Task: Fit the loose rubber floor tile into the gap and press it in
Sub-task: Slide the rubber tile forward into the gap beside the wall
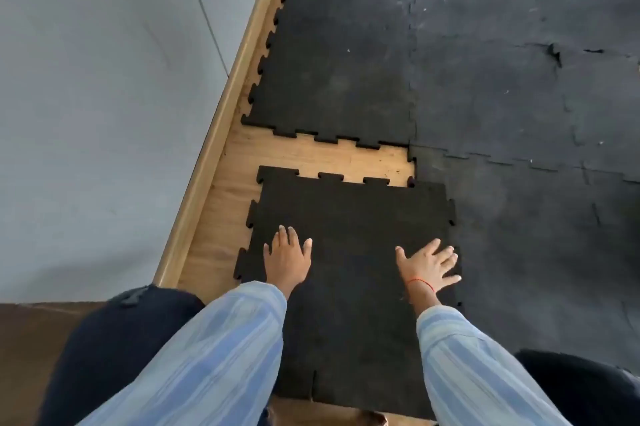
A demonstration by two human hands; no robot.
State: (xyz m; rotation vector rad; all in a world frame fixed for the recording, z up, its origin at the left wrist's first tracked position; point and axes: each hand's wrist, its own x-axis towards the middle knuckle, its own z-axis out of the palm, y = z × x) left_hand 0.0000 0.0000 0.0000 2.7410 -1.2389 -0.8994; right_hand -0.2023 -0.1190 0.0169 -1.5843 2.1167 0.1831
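Note:
The loose black rubber tile (349, 217) with jigsaw edges lies on the bare wooden floor, its far edge a short way from the laid tile ahead. A strip of wood, the gap (311, 157), shows between them. The loose tile's right edge overlaps the laid tiles on the right. My left hand (287, 257) lies flat on the tile's left part, fingers spread. My right hand (429, 266) lies flat near its right edge, fingers spread, with a red thread on the wrist.
Laid black rubber tiles (519, 79) cover the floor ahead and to the right. A wooden skirting board (221, 127) runs along a grey wall (97, 96) on the left. My dark-clad knees (114, 349) are at the bottom corners.

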